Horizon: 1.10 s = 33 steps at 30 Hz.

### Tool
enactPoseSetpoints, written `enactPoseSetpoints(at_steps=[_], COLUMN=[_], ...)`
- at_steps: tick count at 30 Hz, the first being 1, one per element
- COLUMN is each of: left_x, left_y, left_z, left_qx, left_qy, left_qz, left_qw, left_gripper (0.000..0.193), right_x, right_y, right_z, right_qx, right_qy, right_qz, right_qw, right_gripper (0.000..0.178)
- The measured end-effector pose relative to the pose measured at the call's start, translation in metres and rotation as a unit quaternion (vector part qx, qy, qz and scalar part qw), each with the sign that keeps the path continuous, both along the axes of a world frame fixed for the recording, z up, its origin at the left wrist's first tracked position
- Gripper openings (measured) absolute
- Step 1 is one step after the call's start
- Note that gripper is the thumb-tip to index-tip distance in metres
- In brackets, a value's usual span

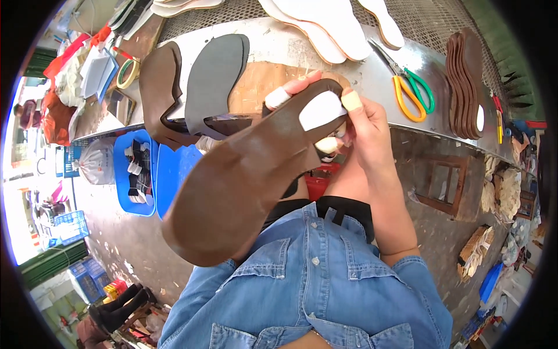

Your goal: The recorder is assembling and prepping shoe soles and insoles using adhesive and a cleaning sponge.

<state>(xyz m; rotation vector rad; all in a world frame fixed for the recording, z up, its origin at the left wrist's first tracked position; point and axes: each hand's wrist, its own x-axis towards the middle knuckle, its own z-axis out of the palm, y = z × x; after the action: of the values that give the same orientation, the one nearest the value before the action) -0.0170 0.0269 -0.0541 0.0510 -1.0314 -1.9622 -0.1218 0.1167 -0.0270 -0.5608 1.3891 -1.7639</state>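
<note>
One brown insole (pixel 238 174) bears a white label (pixel 321 110), any print unreadable, and slants above the lap at the bench's edge (pixel 433 61). The right hand (pixel 372 128) grasps its heel end, thumb on top. The left hand's (pixel 292 89) fingers show behind; I cannot tell their closure. Left of the lap, a blue bin (pixel 138 210) contains dark and white pieces (pixel 139 166).

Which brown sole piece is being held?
The brown sole-shaped piece in the right hand; the left brown stack and right brown stack lie on the grey metal bench.
</note>
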Motion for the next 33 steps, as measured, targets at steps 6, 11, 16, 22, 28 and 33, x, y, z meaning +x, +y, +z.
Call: enactPoseSetpoints(at_steps=[6, 11, 16, 22, 28, 33], left_x=[-0.001, 0.002, 0.038, 0.071, 0.09, 0.112], left_y=[-0.015, -0.004, -0.022, -0.026, -0.034, -0.036], left_z=[-0.039, -0.014, -0.018, -0.011, -0.029, -0.031], left_qx=[0.151, 0.352, -0.079, -0.116, -0.167, 0.055], left_qy=[-0.055, 0.022, -0.112, -0.177, -0.182, -0.18], left_qz=[-0.06, -0.147, -0.064, -0.079, -0.086, -0.252], left_qw=[0.985, 0.924, 0.988, 0.974, 0.965, 0.949], left_gripper=[0.057, 0.064, 0.052, 0.05, 0.047, 0.072], right_x=[0.009, 0.014, -0.067, -0.142, -0.128, -0.046], right_y=[-0.007, -0.003, 0.027, 0.064, 0.079, 0.112], right_z=[-0.014, -0.008, -0.029, -0.033, -0.017, -0.014], right_qx=[0.015, 0.018, 0.089, 0.38, 0.433, 0.238], right_qy=[0.059, -0.019, 0.394, 0.688, 0.591, 0.387], right_qz=[-0.058, -0.005, -0.125, -0.105, -0.038, 0.003], right_qw=[0.996, 1.0, 0.906, 0.609, 0.68, 0.891], right_gripper=[0.031, 0.027, 0.022, 0.039, 0.035, 0.033])
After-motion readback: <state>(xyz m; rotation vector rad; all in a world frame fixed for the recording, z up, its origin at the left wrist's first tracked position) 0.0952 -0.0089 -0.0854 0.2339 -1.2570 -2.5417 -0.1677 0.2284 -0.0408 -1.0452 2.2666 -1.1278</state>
